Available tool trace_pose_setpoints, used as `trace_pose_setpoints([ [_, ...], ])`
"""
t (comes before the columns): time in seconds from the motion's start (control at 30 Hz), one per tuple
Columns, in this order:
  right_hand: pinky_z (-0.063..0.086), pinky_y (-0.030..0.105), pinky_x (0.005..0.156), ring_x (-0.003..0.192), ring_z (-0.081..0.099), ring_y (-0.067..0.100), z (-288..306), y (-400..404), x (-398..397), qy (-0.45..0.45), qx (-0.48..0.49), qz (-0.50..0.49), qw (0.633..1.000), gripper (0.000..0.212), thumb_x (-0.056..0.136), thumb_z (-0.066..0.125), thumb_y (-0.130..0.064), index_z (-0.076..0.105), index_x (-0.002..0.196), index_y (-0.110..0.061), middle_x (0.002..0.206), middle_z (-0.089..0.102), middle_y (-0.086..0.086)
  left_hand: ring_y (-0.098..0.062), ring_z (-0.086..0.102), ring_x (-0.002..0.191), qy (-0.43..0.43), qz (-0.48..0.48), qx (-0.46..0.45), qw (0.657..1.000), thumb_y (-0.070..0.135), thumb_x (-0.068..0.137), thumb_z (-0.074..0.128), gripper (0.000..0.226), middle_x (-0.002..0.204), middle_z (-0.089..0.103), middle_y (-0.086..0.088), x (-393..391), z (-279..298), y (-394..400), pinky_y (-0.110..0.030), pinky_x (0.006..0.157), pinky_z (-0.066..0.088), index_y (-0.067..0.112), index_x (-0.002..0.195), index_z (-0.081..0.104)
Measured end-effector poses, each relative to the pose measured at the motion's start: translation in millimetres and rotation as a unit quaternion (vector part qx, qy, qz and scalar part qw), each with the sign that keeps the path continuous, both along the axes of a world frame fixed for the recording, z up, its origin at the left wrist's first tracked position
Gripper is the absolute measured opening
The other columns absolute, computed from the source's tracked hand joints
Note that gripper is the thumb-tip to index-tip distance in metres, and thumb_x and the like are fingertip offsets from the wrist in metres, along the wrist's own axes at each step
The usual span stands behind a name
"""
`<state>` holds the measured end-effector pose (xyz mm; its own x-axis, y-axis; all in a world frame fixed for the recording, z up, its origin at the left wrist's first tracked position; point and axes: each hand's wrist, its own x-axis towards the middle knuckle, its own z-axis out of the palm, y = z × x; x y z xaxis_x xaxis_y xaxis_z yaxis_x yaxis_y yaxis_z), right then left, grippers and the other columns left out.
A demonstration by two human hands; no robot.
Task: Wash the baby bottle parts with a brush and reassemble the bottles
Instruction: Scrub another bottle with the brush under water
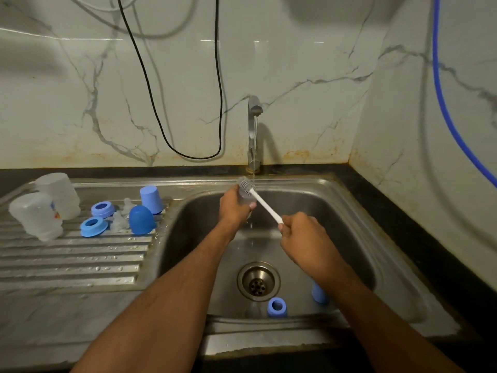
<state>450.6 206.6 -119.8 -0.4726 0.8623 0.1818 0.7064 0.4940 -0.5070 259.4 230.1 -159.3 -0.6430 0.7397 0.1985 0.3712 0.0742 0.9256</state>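
— Translucent plastic, thin-walled: that is the bottle (246, 196) my left hand (234, 208) has its grip wrapped around, fingers curled about the body, held under the thin stream from the tap (254, 130).

— And the other hand?

— My right hand (301, 228) pinches the low end of the white brush (265, 204) handle, fingers closed on it. Up from that grip the handle runs to the grey bristle head, which sits at the bottle's mouth, just above my left grip.

— How will the bottle handle?

— Light, I judge, and slick while wet. It is stiff enough to hold its shape, yet squeezing hard could make it squirt free. I would keep hold around the middle of the body, clear of the mouth where the brush works.

— What is left?

— Below my right grip, in the sink (357, 224), lie a blue ring (276, 306) and a blue cap (319, 293). Well to the left of my left grip, on the draining surface (72, 254), stand two clear bottles (44, 208), blue rings, caps and teats. Reassembly is not begun.
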Motion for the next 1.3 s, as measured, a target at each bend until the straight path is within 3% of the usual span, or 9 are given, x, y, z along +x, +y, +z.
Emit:
trace_pose_setpoints([
  [0.17,0.048,0.026,0.064,0.07,0.059,0.008,-5,-8,2,-0.007,-0.001,0.031,1.0,0.023,0.105,0.049,-0.031,0.068,0.107,-0.018,0.08,0.06,-0.006,-0.021,0.06,0.118,0.002,0.06,0.021,0.998,-0.001,0.085,0.074,0.048,0.123,0.064,-0.006,-12,4,-3,-0.019,0.08,0.051,0.011,0.129,0.059],
  [0.33,0.044,0.026,0.061,0.07,0.058,0.012,0,2,3,-0.014,0.017,0.002,1.0,0.023,0.104,0.049,-0.03,0.067,0.107,-0.015,0.08,0.057,-0.004,-0.025,0.054,0.127,0.038,0.03,-0.003,0.999,0.0,0.085,0.074,0.061,0.136,0.059,-0.011,-2,6,-4,-0.038,0.106,0.048,0.009,0.14,0.051],
  [0.47,0.047,0.026,0.068,0.077,0.059,0.01,-3,0,8,-0.01,-0.026,0.021,0.999,0.025,0.104,0.051,-0.032,0.069,0.115,-0.019,0.088,0.062,-0.002,-0.011,0.061,0.098,0.017,0.037,-0.002,0.999,-0.003,0.085,0.073,0.047,0.125,0.063,-0.009,-3,3,-2,-0.009,0.077,0.05,0.007,0.128,0.058],
  [0.57,0.049,0.029,0.074,0.08,0.06,0.014,0,8,18,-0.017,-0.032,-0.013,0.999,0.026,0.103,0.053,-0.034,0.071,0.114,-0.019,0.091,0.065,-0.001,-0.017,0.057,0.114,0.013,0.032,-0.006,0.999,0.0,0.083,0.075,0.047,0.123,0.062,-0.006,-9,1,-4,-0.03,0.098,0.049,0.009,0.126,0.059],
  [0.7,0.052,0.032,0.074,0.08,0.061,0.015,-3,18,21,-0.008,-0.037,-0.047,0.998,0.025,0.102,0.055,-0.035,0.071,0.108,-0.017,0.088,0.065,0.0,-0.016,0.057,0.113,0.008,0.022,0.005,1.0,0.003,0.083,0.077,0.048,0.125,0.064,-0.006,-9,-4,-1,-0.022,0.088,0.05,0.013,0.127,0.059],
  [0.83,0.045,0.029,0.069,0.079,0.06,0.016,-3,32,31,-0.009,-0.02,-0.107,0.994,0.026,0.102,0.054,-0.034,0.07,0.107,-0.015,0.089,0.066,0.003,-0.021,0.059,0.117,-0.002,0.034,0.008,0.999,0.01,0.082,0.079,0.049,0.126,0.064,-0.005,-7,-6,-1,-0.044,0.101,0.053,0.017,0.127,0.059],
  [0.97,0.032,0.018,0.054,0.064,0.048,0.004,-3,33,34,0.021,-0.01,-0.129,0.991,0.025,0.102,0.053,-0.029,0.072,0.109,-0.014,0.082,0.062,-0.002,-0.02,0.061,0.114,0.005,0.008,0.011,1.0,0.01,0.08,0.081,0.05,0.123,0.065,-0.005,1,-2,1,-0.042,0.099,0.054,0.015,0.125,0.06],
  [1.1,0.037,0.026,0.061,0.065,0.045,0.01,-8,36,27,0.02,-0.041,-0.139,0.989,0.024,0.101,0.054,-0.03,0.07,0.11,-0.014,0.082,0.054,-0.003,-0.022,0.061,0.113,0.026,-0.005,-0.005,1.0,0.009,0.077,0.084,0.055,0.123,0.065,-0.008,8,8,12,-0.034,0.094,0.054,0.01,0.127,0.062],
  [1.3,0.031,0.017,0.05,0.061,0.046,0.001,-16,44,22,0.023,-0.025,-0.134,0.99,0.023,0.103,0.054,-0.028,0.07,0.107,-0.013,0.074,0.055,-0.007,-0.026,0.059,0.118,-0.007,0.035,0.0,0.999,0.01,0.072,0.088,0.062,0.127,0.063,-0.009,4,-2,21,-0.037,0.096,0.053,0.012,0.128,0.06],
])
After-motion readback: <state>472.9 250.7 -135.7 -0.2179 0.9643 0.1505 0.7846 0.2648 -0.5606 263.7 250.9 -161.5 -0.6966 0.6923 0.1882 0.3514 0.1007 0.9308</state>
